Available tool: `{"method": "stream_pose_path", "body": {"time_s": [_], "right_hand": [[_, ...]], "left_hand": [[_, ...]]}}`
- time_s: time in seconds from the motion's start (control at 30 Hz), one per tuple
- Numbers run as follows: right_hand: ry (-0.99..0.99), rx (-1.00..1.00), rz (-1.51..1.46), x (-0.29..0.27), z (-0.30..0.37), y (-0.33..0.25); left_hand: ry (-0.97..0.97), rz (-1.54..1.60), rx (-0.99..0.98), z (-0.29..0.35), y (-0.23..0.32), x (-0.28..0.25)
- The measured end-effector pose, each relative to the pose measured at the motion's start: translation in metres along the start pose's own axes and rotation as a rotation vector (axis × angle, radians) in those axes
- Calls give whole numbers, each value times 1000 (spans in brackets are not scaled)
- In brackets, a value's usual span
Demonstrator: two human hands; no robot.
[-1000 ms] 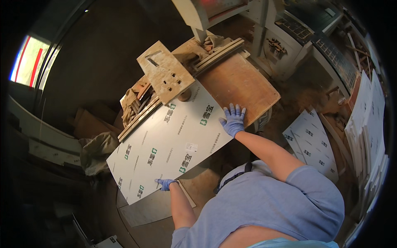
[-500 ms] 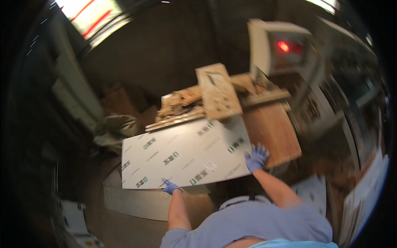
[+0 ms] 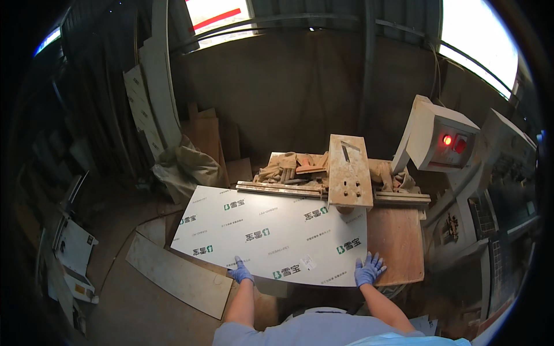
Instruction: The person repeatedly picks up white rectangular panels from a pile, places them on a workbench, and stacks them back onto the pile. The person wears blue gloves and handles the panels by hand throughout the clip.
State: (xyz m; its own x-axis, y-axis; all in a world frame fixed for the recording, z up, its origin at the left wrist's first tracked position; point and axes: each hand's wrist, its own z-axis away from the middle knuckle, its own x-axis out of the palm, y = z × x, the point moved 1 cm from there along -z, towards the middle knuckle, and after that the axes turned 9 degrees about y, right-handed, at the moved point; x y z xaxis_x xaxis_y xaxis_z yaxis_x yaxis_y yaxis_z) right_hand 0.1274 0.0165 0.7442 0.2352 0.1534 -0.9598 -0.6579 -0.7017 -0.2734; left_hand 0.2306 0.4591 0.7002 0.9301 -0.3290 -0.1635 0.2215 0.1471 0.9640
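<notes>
A large white board (image 3: pixel 277 230) with a printed covering lies over a brown wooden worktable. At its near left edge, my left hand (image 3: pixel 242 273), in a blue glove, is closed on the rim. Part of that hand shows on top; the fingers under the board are hidden. My right hand (image 3: pixel 370 271), also gloved in blue, rests spread and flat at the board's near right corner, partly on the wooden tabletop (image 3: pixel 395 242). Above the board's far right part juts a dusty machine head (image 3: pixel 350 167), apparently overlapping it in view.
A slotted rail (image 3: pixel 283 189) runs along the board's far edge, with gloves and wood scraps behind it. A control box (image 3: pixel 447 141) with a lit red light stands at the right. Loose panels (image 3: pixel 179 271) lie on the floor at left, near a sack (image 3: pixel 190 167).
My view has swung, so board, machine and hands sit lower in the picture. Both hands remain at the board's near edge, and its angle in view has turned slightly.
</notes>
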Motion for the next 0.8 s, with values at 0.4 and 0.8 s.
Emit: {"method": "stream_pose_path", "body": {"time_s": [0.4, 0.8], "right_hand": [[32, 256, -340, 8, 15, 1], [-165, 1335, -1312, -6, 149, -144]], "left_hand": [[-641, 231, -512, -191, 31, 6], [-1114, -1059, -18, -290, 168, -23]]}}
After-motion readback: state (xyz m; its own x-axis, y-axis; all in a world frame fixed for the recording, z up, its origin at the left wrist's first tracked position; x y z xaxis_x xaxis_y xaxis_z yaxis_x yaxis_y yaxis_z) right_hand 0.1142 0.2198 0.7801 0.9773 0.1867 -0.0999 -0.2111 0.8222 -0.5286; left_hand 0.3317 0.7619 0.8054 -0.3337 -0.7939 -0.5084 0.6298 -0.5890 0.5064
